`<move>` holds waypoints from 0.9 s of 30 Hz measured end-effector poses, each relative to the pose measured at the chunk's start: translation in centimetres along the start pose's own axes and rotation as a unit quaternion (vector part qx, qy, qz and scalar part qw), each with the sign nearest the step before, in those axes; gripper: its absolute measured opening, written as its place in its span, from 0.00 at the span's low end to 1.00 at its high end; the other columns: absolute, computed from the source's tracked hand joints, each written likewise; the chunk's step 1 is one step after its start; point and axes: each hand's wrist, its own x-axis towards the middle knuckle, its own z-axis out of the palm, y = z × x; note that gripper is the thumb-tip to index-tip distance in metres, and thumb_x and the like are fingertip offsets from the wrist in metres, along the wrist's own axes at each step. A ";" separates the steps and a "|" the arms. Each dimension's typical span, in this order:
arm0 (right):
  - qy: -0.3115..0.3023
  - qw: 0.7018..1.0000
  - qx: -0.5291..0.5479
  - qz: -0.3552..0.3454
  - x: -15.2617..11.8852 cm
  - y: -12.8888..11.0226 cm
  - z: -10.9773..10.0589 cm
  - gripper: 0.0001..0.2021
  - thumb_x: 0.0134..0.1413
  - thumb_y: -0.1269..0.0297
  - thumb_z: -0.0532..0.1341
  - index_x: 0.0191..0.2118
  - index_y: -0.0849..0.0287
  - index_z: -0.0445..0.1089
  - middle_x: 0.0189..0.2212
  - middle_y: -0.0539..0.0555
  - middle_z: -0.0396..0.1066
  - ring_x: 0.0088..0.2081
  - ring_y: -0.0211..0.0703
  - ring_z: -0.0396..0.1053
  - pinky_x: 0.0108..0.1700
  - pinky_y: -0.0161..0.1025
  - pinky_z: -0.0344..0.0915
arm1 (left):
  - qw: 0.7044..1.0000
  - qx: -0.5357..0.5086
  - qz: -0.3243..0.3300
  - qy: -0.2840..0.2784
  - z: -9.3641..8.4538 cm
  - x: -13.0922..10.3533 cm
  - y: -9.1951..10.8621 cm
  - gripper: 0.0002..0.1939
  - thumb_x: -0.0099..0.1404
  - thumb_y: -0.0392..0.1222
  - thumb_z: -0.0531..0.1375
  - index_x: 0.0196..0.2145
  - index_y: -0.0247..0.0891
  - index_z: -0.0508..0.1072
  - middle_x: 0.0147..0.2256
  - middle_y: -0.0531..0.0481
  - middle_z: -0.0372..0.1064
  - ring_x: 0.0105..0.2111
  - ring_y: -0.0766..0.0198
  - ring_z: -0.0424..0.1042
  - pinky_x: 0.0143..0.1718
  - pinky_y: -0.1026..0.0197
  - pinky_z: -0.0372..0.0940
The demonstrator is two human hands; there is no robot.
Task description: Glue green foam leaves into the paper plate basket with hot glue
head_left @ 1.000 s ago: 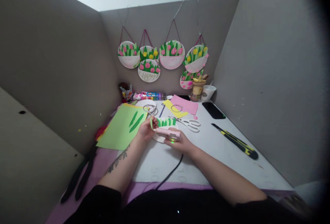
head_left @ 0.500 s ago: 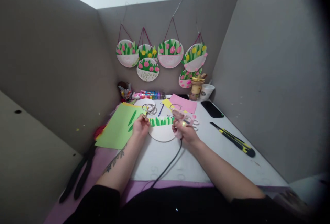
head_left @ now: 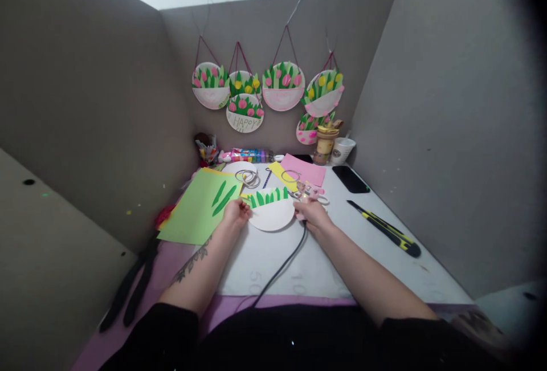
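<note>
Left hand [head_left: 237,212]: fingers curled by the plate [head_left: 272,217]'s left rim; grip unclear.
Right hand [head_left: 313,215]: fingers at its right rim; cannot tell whether they grasp plate or glue gun [head_left: 310,190].
Plate: one, between the hands.
Scissors [head_left: 323,200]: one pair, mostly hidden.
Green sheet [head_left: 183,217], left: two leaves [head_left: 224,200].
Cutter [head_left: 384,228], right: one.
Far wall [head_left: 252,23]: six hanging plates [head_left: 283,99], two partly covered.
</note>
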 end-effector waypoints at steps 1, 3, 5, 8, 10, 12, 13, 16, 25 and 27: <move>0.011 1.000 -0.007 0.004 0.0 0.1 0.1 0.08 0.29 0.72 0.66 0.23 0.61 0.70 0.17 0.50 0.70 0.19 0.39 0.67 0.17 0.32 0.60 | 1.000 0.006 -0.001 0.001 0.0 0.0 -0.1 0.10 0.60 0.28 0.52 0.23 0.37 0.59 0.15 0.56 0.55 0.14 0.72 0.57 0.16 0.70 0.54; 0.024 1.000 -0.011 0.014 0.0 0.2 0.3 0.08 0.27 0.74 0.65 0.23 0.61 0.70 0.16 0.48 0.69 0.17 0.37 0.66 0.16 0.31 0.57 | 1.000 0.016 0.002 0.000 0.1 -0.1 -0.1 0.10 0.61 0.29 0.52 0.23 0.37 0.59 0.15 0.56 0.55 0.14 0.72 0.57 0.17 0.70 0.55; 0.026 1.000 0.004 0.008 -0.1 0.2 0.5 0.09 0.26 0.74 0.65 0.23 0.61 0.70 0.16 0.48 0.68 0.17 0.36 0.65 0.15 0.30 0.56 | 1.000 0.025 0.009 -0.008 0.1 -0.3 0.2 0.11 0.62 0.30 0.53 0.23 0.36 0.59 0.16 0.56 0.55 0.14 0.73 0.56 0.17 0.70 0.55; 0.046 0.999 0.025 0.006 -0.3 0.1 0.8 0.11 0.25 0.74 0.66 0.24 0.61 0.70 0.17 0.48 0.69 0.18 0.37 0.65 0.16 0.31 0.56 | 0.997 0.032 0.055 -0.037 0.3 -1.0 0.6 0.10 0.62 0.33 0.56 0.24 0.36 0.61 0.18 0.57 0.57 0.16 0.74 0.57 0.18 0.71 0.53; 0.056 0.998 0.018 -0.009 -0.5 0.0 0.9 0.11 0.25 0.72 0.67 0.24 0.61 0.69 0.17 0.47 0.68 0.18 0.37 0.65 0.16 0.32 0.57 | 0.983 0.065 0.150 -0.084 0.4 -1.6 0.9 0.11 0.62 0.37 0.59 0.24 0.36 0.62 0.19 0.57 0.59 0.17 0.75 0.57 0.20 0.71 0.53; 0.059 0.997 0.000 -0.039 -0.8 -0.1 1.0 0.11 0.27 0.70 0.67 0.26 0.60 0.69 0.19 0.48 0.69 0.19 0.37 0.65 0.18 0.32 0.59 | 0.943 0.134 0.275 -0.130 0.5 -2.6 1.1 0.13 0.61 0.42 0.61 0.23 0.36 0.62 0.20 0.57 0.59 0.19 0.74 0.57 0.22 0.70 0.54; 0.058 0.997 -0.013 -0.053 -1.1 -0.2 1.1 0.11 0.28 0.69 0.67 0.26 0.60 0.69 0.20 0.48 0.70 0.19 0.37 0.66 0.19 0.33 0.60 | 0.916 0.174 0.333 -0.141 0.7 -3.2 1.1 0.15 0.61 0.44 0.61 0.23 0.36 0.62 0.20 0.57 0.58 0.19 0.73 0.56 0.23 0.69 0.54; 0.047 0.994 -0.051 -0.080 -2.0 -0.7 1.3 0.11 0.31 0.66 0.67 0.27 0.60 0.70 0.21 0.49 0.71 0.21 0.38 0.67 0.22 0.33 0.61 | 0.838 0.276 0.450 -0.136 1.1 -5.3 0.9 0.14 0.63 0.46 0.59 0.25 0.37 0.65 0.21 0.56 0.60 0.22 0.71 0.59 0.26 0.67 0.56; 0.023 0.981 -0.058 -0.182 -4.3 -2.5 2.0 0.11 0.36 0.62 0.67 0.29 0.59 0.70 0.28 0.53 0.74 0.31 0.43 0.71 0.36 0.39 0.68 | 0.666 0.427 0.605 -0.089 2.5 -7.4 0.6 0.09 0.67 0.44 0.54 0.31 0.38 0.69 0.26 0.52 0.66 0.26 0.65 0.64 0.30 0.63 0.58; 0.013 0.980 -0.051 -0.194 -4.2 -2.4 1.9 0.12 0.37 0.61 0.67 0.31 0.59 0.69 0.28 0.52 0.73 0.31 0.42 0.71 0.37 0.40 0.68 | 0.655 0.445 0.604 -0.091 2.9 -6.9 0.7 0.09 0.67 0.43 0.54 0.30 0.39 0.68 0.25 0.52 0.65 0.26 0.65 0.64 0.31 0.63 0.58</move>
